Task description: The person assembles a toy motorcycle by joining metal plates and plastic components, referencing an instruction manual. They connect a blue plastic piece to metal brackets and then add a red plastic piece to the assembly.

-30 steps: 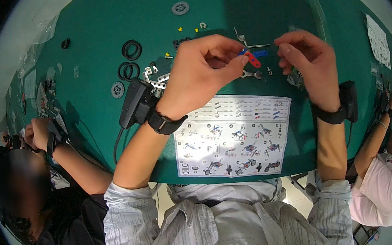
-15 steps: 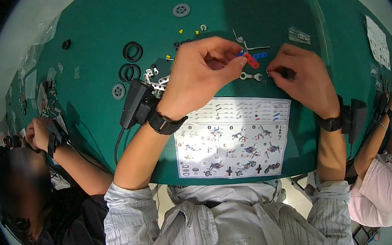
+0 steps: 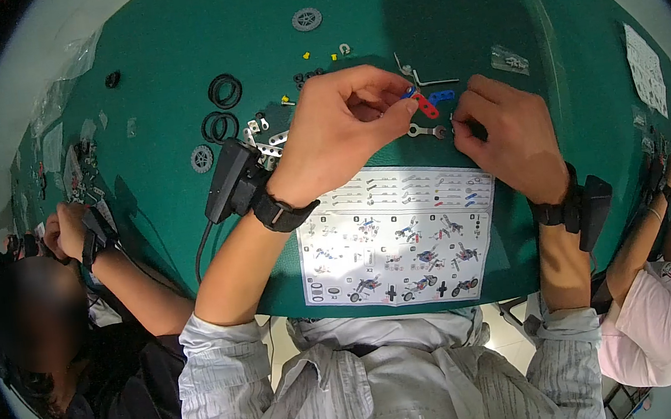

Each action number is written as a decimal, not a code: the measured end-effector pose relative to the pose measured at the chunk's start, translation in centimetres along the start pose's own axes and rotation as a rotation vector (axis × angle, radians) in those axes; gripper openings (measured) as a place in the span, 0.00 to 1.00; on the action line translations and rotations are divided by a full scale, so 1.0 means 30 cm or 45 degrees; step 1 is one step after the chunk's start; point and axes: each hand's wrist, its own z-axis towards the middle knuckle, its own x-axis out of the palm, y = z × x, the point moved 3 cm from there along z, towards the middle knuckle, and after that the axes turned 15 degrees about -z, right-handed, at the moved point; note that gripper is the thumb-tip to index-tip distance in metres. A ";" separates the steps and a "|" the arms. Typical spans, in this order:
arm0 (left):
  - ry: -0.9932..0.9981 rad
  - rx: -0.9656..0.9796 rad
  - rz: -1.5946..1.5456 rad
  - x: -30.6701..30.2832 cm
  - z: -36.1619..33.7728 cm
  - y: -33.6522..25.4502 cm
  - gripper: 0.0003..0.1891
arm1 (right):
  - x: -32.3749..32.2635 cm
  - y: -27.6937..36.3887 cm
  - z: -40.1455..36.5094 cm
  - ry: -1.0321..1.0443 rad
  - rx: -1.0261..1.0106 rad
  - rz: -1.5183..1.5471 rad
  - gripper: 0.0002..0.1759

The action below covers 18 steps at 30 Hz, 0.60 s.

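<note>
My left hand (image 3: 347, 125) is raised over the table, its thumb and fingers pinching a red perforated strip (image 3: 427, 106). A bit of blue shows at the fingertips beside the red strip's upper end. My right hand (image 3: 504, 128) is closed in a pinch just to the right; a tiny shiny piece seems to be at its fingertips, too small to name. Between the hands lies a small open-end wrench (image 3: 428, 131). Behind the red strip, a blue perforated strip (image 3: 443, 95) and an L-shaped hex key (image 3: 437, 82) rest on the green table.
A printed instruction sheet (image 3: 392, 236) lies in front of me. Black rubber tyres (image 3: 224, 91), grey wheels (image 3: 307, 20), metal strips (image 3: 268, 149) and yellow pieces (image 3: 306, 55) lie left and behind. A small plastic bag (image 3: 510, 60) is at right. Other people sit on both sides.
My right hand has shifted slightly left, its fingertips nearer the wrench and the red strip. My left hand keeps hold of the red strip, almost unmoved. The whole view has shifted slightly.
</note>
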 end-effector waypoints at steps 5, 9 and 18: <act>0.003 -0.009 -0.059 0.002 -0.002 0.009 0.11 | 0.019 0.003 -0.001 0.029 0.018 0.078 0.05; 0.002 0.002 -0.051 -0.002 0.001 0.005 0.10 | 0.014 0.002 0.000 0.059 0.124 0.109 0.05; -0.013 0.007 -0.010 -0.004 0.001 0.003 0.10 | 0.028 -0.007 -0.004 -0.024 0.269 0.125 0.07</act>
